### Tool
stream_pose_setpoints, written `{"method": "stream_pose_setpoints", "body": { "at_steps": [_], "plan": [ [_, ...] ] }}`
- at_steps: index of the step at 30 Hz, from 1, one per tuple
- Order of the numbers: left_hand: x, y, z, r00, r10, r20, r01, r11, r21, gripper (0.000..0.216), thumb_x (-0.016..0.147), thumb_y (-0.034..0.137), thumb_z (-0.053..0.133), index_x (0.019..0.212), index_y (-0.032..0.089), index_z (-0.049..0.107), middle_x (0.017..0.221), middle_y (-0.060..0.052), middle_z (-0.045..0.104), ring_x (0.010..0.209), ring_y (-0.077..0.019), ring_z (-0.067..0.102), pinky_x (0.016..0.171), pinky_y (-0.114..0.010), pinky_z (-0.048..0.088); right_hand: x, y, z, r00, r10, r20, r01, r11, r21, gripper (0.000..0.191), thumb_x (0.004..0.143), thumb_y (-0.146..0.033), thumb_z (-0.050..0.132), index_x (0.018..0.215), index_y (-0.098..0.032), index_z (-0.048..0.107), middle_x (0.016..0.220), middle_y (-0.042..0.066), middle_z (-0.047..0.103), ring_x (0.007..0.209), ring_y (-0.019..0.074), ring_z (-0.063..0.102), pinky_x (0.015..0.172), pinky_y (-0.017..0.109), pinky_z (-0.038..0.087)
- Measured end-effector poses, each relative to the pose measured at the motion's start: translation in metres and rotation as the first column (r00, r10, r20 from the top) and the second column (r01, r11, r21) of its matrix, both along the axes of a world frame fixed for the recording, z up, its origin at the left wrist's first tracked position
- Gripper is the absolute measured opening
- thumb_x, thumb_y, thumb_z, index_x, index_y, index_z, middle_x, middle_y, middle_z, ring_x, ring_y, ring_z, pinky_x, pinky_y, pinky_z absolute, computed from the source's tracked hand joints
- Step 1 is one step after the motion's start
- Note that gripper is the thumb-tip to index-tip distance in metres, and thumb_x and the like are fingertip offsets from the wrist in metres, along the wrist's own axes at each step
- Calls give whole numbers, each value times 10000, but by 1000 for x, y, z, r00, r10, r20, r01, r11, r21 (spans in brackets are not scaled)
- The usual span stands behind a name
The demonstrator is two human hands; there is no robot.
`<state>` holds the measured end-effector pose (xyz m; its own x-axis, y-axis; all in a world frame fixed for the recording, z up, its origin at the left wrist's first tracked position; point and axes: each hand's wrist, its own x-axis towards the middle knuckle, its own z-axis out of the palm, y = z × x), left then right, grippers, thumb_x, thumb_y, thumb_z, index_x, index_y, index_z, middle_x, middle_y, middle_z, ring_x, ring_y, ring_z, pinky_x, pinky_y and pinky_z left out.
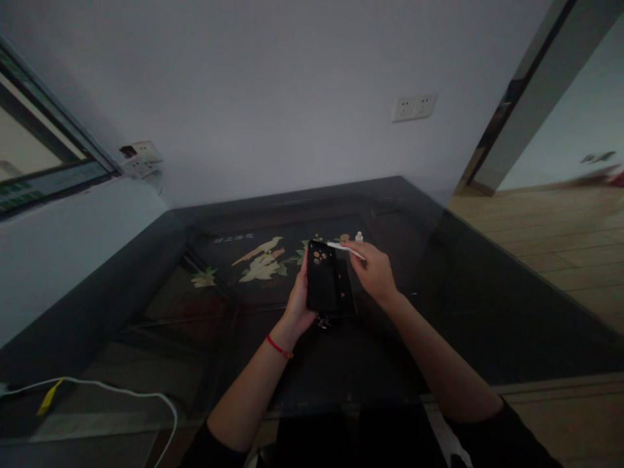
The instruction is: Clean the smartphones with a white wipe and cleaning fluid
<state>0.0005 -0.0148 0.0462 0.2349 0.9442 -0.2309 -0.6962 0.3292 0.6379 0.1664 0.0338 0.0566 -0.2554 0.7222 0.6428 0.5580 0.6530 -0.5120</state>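
Left hand (298, 303) around black phone (322, 285) (left edge).

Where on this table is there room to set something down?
Room shows on the dark table, between the right forearm and the table's right edge. Crowded mid-table: the left hand holds a phone, the right hand a white item, with a small white bottle just beyond.
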Motion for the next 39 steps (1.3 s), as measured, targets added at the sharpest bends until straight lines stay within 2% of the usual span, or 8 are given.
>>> {"method": "stream_pose_setpoints", "body": {
  "at_steps": [4,8,13,20,25,32,37,39],
  "plan": [
    [9,-8,6,997,-78,-7,78,997,-5,536,878,459,508,1392,363,388,1303,-73,570,961,-264,652,843,-531,516,2,10,-8,986,-33,166,6,986,165,371,876,-96,415,1156,-193,639,1222,57,647,1233,202,514,1094,440,337],
    [10,-9,5,999,-25,-44,24,999,-25,565,893,407,496,1422,426,297,1357,-69,528,961,-270,659,839,-554,514,-1,18,-18,931,-25,363,-26,990,135,372,873,-79,423,1141,-199,651,1195,64,663,1234,220,515,1105,476,307],
    [8,-5,-1,995,65,-73,-64,998,13,599,893,397,502,1430,458,246,1360,-47,529,979,-236,655,877,-511,513,-2,22,-26,899,-43,436,-1,995,102,363,859,-63,439,1106,-200,666,1129,78,693,1211,235,528,1089,505,304],
    [14,-5,-2,949,232,-212,-190,961,199,536,880,350,544,1389,406,389,1474,34,396,1265,-204,477,1047,-354,407,-6,3,-7,870,27,492,-54,998,40,289,839,-101,497,1044,-168,689,972,109,705,1048,255,572,963,434,411],
    [11,-1,-3,923,332,-196,-279,926,256,544,901,306,507,1417,374,349,1452,31,429,1306,-167,432,1085,-312,341,-10,-12,7,870,182,458,-137,982,-130,260,828,-129,518,997,-196,704,871,84,675,895,213,600,796,326,457],
    [6,-1,-4,874,449,-187,-383,871,307,523,910,317,487,1412,381,356,1482,49,378,1311,-153,425,1077,-291,339,-15,-12,2,852,446,274,-302,846,-440,291,750,-69,512,911,-177,730,882,55,723,834,179,661,785,269,468],
    [7,-1,-8,851,479,-215,-384,847,367,513,908,320,488,1405,368,370,1526,67,286,1380,-141,309,1117,-277,264,-16,-8,-2,903,429,8,-343,732,-588,240,734,-122,530,864,-149,729,821,43,731,774,177,665,708,258,473],
    [7,-1,-11,833,499,-239,-369,823,431,494,918,334,465,1403,364,376,1540,86,242,1413,-121,220,1140,-260,195,-19,-11,-2,892,417,-172,-423,640,-641,216,736,-169,553,871,-143,719,795,34,721,735,165,650,663,250,465]
  ]
}}
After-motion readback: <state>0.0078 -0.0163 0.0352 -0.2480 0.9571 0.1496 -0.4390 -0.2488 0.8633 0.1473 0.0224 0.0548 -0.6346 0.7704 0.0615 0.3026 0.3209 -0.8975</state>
